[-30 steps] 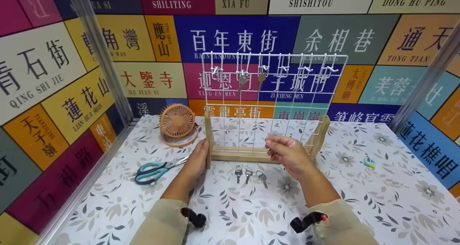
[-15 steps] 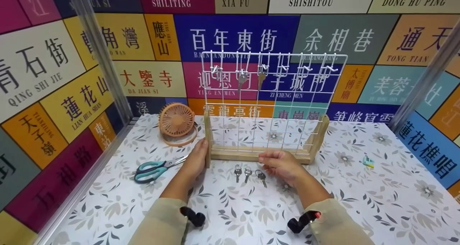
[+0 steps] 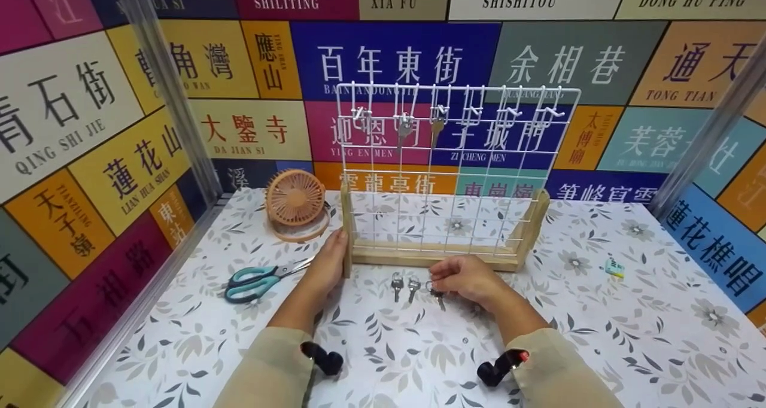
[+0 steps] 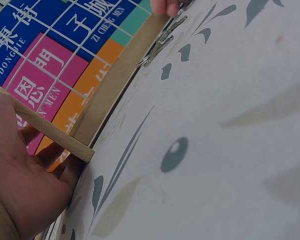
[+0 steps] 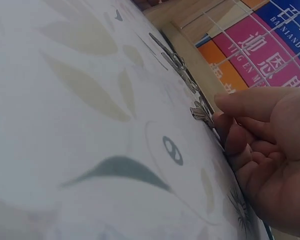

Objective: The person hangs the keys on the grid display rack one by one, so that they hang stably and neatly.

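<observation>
My left hand (image 3: pixel 328 265) grips the left wooden end post (image 4: pixel 55 131) of a white wire grid rack (image 3: pixel 446 173). Its fingers (image 4: pixel 51 159) reach behind the post. On the cloth in front of the rack lie three metal keys with rings: a left key (image 3: pixel 397 287), a middle key (image 3: pixel 413 288) and a right key (image 3: pixel 441 301). Bent over the right key is my right hand (image 3: pixel 467 277); its fingertips are at the ring, with thumb and forefinger apart in the right wrist view. A silver key (image 3: pixel 404 131) and a brass-toned key (image 3: pixel 437 124) hang from the rack's hooks.
Scissors with teal handles (image 3: pixel 251 283) lie left of my left hand. Behind them stands an orange fan (image 3: pixel 295 197). A small pale green item (image 3: pixel 614 268) sits at the right on the floral tablecloth (image 3: pixel 383 360). Several white hooks line the grid's top.
My right hand has come down and left from in front of the grid to the right key on the table. The left hand stays on the post.
</observation>
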`<state>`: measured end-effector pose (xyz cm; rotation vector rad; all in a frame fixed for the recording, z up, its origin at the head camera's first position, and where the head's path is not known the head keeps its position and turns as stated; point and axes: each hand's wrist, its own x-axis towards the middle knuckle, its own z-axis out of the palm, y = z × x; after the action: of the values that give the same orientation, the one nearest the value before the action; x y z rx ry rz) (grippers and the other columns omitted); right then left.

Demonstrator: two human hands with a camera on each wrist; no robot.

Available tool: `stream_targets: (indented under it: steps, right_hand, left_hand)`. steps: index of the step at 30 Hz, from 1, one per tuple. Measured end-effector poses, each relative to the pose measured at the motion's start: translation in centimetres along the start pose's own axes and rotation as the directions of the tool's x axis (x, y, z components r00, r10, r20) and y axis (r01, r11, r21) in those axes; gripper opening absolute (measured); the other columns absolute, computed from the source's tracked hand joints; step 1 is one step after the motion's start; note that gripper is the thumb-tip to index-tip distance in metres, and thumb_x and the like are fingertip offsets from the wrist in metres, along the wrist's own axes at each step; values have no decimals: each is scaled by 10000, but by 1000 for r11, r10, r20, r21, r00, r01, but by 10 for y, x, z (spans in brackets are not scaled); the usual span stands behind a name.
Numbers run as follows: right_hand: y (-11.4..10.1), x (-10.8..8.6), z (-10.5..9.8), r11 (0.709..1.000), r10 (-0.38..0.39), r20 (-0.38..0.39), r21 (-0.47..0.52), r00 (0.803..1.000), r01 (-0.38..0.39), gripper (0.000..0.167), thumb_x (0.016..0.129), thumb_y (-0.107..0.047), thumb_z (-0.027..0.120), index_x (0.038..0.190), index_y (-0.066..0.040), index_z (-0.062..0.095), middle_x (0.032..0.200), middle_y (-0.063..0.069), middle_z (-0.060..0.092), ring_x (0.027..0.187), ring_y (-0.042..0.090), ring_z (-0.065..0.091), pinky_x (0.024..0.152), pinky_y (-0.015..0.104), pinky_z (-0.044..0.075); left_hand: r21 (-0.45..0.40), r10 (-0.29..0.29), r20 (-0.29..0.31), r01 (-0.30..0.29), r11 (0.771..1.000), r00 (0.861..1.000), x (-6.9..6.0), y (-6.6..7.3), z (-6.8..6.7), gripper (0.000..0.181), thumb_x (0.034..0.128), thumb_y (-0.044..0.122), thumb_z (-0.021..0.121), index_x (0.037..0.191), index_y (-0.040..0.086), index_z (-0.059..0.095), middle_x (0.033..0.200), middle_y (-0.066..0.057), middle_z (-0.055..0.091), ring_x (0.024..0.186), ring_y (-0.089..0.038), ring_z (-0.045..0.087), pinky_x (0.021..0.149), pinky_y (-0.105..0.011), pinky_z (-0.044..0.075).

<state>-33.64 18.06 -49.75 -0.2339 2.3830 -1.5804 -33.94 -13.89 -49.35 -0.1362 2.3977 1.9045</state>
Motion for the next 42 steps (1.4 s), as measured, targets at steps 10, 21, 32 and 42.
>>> stream_targets:
  steps: [10, 21, 32, 42]
  right_hand:
    - [-3, 1, 4, 988, -9, 7, -156, 1000, 10, 406, 803, -42, 894, 1193, -38, 782, 1142, 109, 790, 913, 135, 680, 748, 218, 570]
    - [-6, -2, 4, 966, -25, 27, -257, 999, 31, 282, 828, -91, 908, 1098, -80, 829, 1007, 50, 766, 873, 116, 637, 737, 228, 538]
    - [-6, -2, 4, 965, -50, 21, -258, 999, 54, 239, 823, -102, 911, 1029, -73, 793, 908, 15, 708, 762, 113, 615, 665, 235, 515]
    - [-5, -4, -1, 955, -34, -5, -294, 999, 31, 80, 891, -216, 871, 939, -165, 832, 836, -62, 768, 726, 103, 602, 648, 253, 486]
  left_hand:
    - [17, -25, 15, 25, 1000, 1000, 2, 0, -2, 782, 1035, 803, 327, 1680, 361, 319, 1746, -34, 353, 1656, -307, 253, 1353, -608, 145]
    - [10, -1, 17, 1, 1000, 1000, 2, 0, -1, 782, 1049, 780, 329, 1687, 329, 312, 1742, -46, 357, 1654, -308, 257, 1356, -592, 148]
    - [-12, 3, 28, -3, 1000, 1000, 0, 0, -2, 776, 1049, 777, 338, 1683, 330, 315, 1754, -44, 331, 1664, -301, 224, 1358, -603, 113]
    - [-2, -31, 36, 31, 1000, 999, 2, 0, -3, 812, 1027, 814, 328, 1693, 350, 289, 1770, -22, 302, 1672, -286, 207, 1360, -600, 109]
